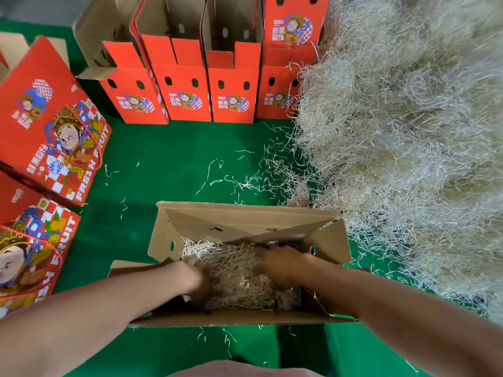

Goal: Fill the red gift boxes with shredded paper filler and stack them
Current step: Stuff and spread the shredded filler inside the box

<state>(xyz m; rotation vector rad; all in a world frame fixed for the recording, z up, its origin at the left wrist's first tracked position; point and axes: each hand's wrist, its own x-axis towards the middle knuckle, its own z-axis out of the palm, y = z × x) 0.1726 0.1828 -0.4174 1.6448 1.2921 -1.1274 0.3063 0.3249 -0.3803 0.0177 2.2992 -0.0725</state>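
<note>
Shredded paper heap (pixel 408 118): pale, wiry, springy strands massed from 12 to 4 o'clock. It reaches the open box's right corner, so the right hand is nearer.
Open brown corrugated cardboard gift box (pixel 245 221): at 6 o'clock on the green desk (pixel 163 164), long axis 9 to 3, flaps up, stiff walls, partly filled.
Closed red printed boxes (pixel 49 126): glossy, lying at 9 o'clock, nearer the left hand.
Right hand (pixel 283 265): inside the box, fingers bent into the filler; grip unclear.
Left hand (pixel 196 281): blurred, fingers sunk in the shreds; cannot tell.
</note>
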